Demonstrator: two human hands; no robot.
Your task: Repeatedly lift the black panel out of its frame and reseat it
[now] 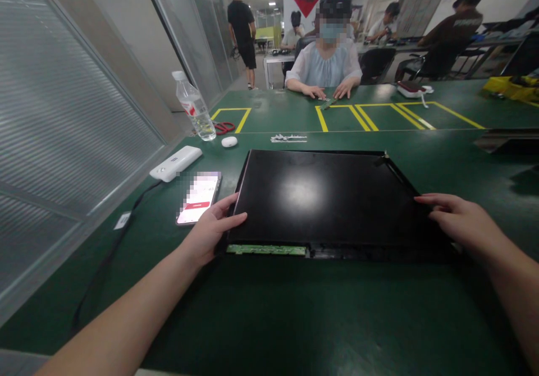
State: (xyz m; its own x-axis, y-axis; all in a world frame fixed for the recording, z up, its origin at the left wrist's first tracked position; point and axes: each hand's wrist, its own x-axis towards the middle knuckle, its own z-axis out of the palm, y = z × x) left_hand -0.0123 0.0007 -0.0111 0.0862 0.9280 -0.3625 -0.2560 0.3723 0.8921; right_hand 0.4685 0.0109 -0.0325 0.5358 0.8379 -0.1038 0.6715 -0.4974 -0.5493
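Logging position first: where does the display panel (320, 196) lie? (obs. 1)

Flat, dark face up, on the green table (295, 308), straight ahead of the wearer. A narrow green circuit strip (266, 249) shows along the left half of its near edge. (obs. 2)

Left hand (210, 233)? (obs. 1)

At the panel's near-left corner. Thumb lies over the top face, fingers curl against the left edge, so the hand is closed on that corner. Whether the fingertips reach underneath: cannot tell. (obs. 2)

Right hand (458, 221)? (obs. 1)

On the right edge, toward the near corner. Palm down, fingers stretched out side by side along the rim, not wrapped round anything. (obs. 2)

Left of the panel? (obs. 1)

Smartphone (199, 198), screen lit, just beside the left hand's fingers. Beyond it a white power bank (176, 163) with a black cable (105, 258) trailing toward the near table edge. Farther back, a clear water bottle (194, 106) stands upright, with red-handled scissors (225, 127) lying next to it. (obs. 2)

Far side? (obs. 1)

A co-worker sits opposite, both hands (314, 91) resting on the table by the yellow tape lines (357, 117), well apart from the panel. (obs. 2)
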